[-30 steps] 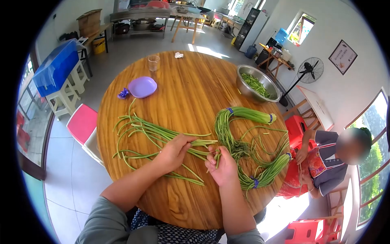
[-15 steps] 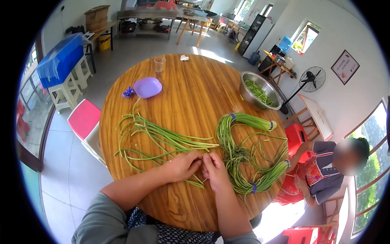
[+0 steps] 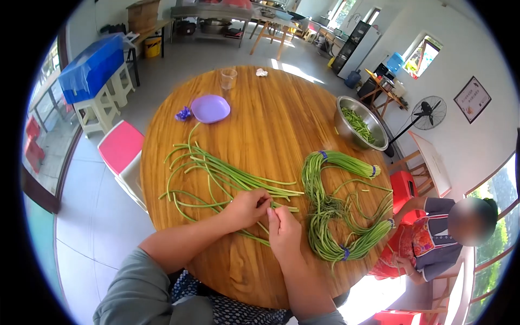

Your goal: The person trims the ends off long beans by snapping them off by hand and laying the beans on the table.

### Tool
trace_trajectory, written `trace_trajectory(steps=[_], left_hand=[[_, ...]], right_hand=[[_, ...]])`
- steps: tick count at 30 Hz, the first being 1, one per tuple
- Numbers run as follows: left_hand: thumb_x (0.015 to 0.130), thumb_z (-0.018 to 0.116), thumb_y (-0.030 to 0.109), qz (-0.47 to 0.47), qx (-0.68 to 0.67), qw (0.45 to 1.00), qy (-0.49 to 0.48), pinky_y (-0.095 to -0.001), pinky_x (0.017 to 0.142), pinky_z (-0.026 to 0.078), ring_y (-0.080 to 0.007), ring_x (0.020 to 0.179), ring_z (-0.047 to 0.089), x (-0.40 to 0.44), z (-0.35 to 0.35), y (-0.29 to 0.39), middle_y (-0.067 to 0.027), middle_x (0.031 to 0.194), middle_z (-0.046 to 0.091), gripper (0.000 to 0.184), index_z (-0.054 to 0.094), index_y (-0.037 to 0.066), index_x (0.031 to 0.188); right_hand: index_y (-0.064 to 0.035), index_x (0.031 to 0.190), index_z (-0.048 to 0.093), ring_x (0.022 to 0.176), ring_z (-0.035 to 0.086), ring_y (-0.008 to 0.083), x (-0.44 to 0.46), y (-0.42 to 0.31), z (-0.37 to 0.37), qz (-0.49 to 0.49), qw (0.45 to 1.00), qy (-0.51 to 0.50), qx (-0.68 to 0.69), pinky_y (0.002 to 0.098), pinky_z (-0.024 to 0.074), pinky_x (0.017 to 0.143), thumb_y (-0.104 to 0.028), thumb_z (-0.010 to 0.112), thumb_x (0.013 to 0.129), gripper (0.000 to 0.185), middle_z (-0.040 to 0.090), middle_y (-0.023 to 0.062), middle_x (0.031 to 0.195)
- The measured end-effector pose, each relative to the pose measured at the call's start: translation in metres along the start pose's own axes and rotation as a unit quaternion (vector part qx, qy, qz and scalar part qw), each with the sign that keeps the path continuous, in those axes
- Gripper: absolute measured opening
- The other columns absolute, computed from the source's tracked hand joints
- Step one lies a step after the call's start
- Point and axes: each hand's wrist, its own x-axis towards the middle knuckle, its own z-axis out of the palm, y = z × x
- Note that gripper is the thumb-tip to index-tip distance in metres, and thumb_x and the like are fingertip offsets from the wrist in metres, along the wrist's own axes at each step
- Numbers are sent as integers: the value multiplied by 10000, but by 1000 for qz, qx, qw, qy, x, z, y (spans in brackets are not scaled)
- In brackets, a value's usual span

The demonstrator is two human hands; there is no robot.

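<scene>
My left hand [image 3: 248, 209] is closed in a pinch over the near ends of the loose green stems [image 3: 233, 174], which fan out to the left. Beside it, my right hand [image 3: 284, 233] is also pinched, its fingertips meeting those of the left. What lies between the fingertips is too small to make out. Just right of my hands, long green stems tied with blue bands form an upper bundle [image 3: 346, 162] and a lower bundle [image 3: 336, 248], with thin dark tips tangled between them.
On the round wooden table [image 3: 260, 124] are a purple dish [image 3: 210, 109], a blue-purple crumpled thing [image 3: 183, 114], a clear cup [image 3: 228, 79], white crumpled paper [image 3: 261, 72] and a steel bowl [image 3: 361, 123] of cut green pieces. A person [image 3: 428, 238] sits at the right edge.
My right hand has closed from a looser, palm-up hold and come together with my left. The short green pieces seen in it earlier no longer show. The view has shifted slightly.
</scene>
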Motion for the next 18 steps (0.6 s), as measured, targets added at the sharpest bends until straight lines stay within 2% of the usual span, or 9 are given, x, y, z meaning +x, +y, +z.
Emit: trace_trajectory(steps=[2, 3, 4, 6, 7, 8, 10, 12, 18], left_hand=[[963, 611, 162, -72, 18, 997, -9, -304, 638, 510, -129, 717, 627, 8, -9, 2, -102, 788, 669, 171, 642, -6, 958], [970, 606, 162, -67, -65, 996, -3, -292, 637, 504, -131, 709, 617, 10, -14, 3, -93, 781, 658, 169, 640, -3, 975], [977, 601, 161, -62, -151, 987, -1, -281, 636, 499, -134, 700, 607, 14, -17, 3, -83, 774, 646, 167, 638, -1, 992], [995, 577, 142, -49, -165, 984, -35, -278, 653, 500, -121, 719, 601, 9, -19, 11, -62, 790, 630, 160, 632, 0, 1048], [994, 581, 140, -13, -93, 995, -40, -283, 651, 502, -125, 714, 601, 5, -19, 20, -65, 797, 630, 168, 631, -2, 1069], [992, 584, 138, 26, -24, 998, -43, -288, 650, 503, -128, 709, 602, 2, -17, 25, -69, 804, 631, 178, 630, -3, 1091], [970, 630, 176, 19, -28, 997, -68, -299, 653, 509, -135, 706, 604, -1, -11, 22, -80, 816, 638, 228, 633, 7, 1123], [934, 684, 191, 102, 15, 992, -67, -280, 622, 475, -113, 679, 559, -6, -6, 23, -64, 767, 610, 266, 645, 23, 1137], [882, 745, 234, -3, -4, 982, -187, -304, 615, 501, -141, 646, 603, -15, 5, 42, -86, 756, 655, 291, 648, 6, 1035]], right_hand=[[-34, 832, 552, 639, 569, 377, -1, -9, 1, -7, 999, 26, 32, 426, 449, 572, -195, 602, 967, 216, 552, 200, 725], [-40, 875, 536, 568, 503, 167, -2, -7, -3, 34, 996, 10, 76, 336, 405, 522, -182, 586, 987, 188, 493, 83, 660], [-40, 875, 536, 568, 503, 167, 1, 0, -7, 36, 996, 21, 75, 336, 405, 522, -182, 586, 987, 188, 493, 83, 660], [-101, 924, 516, 527, 441, 185, 2, 17, -16, 273, 794, -68, 539, 305, 361, 499, -152, 568, 990, 98, 524, 61, 718], [-135, 976, 501, 564, 402, 112, 4, 22, -23, 300, 702, -76, 642, 256, 320, 527, -162, 542, 1002, 57, 495, 8, 776], [-135, 976, 501, 564, 402, 112, 6, 26, -28, 305, 707, -64, 635, 256, 320, 527, -162, 542, 1002, 57, 495, 8, 776], [-129, 976, 516, 601, 435, 131, 10, 35, -31, 329, 588, -46, 738, 267, 337, 550, -201, 520, 1013, 80, 500, 22, 795], [-125, 980, 528, 635, 453, 139, 11, 41, -35, 328, 580, -29, 745, 273, 348, 564, -219, 514, 1014, 101, 497, 29, 801], [-96, 1012, 512, 696, 464, 170, 10, 44, -27, 315, 558, 57, 766, 309, 389, 624, -237, 510, 1018, 140, 457, 34, 795]])
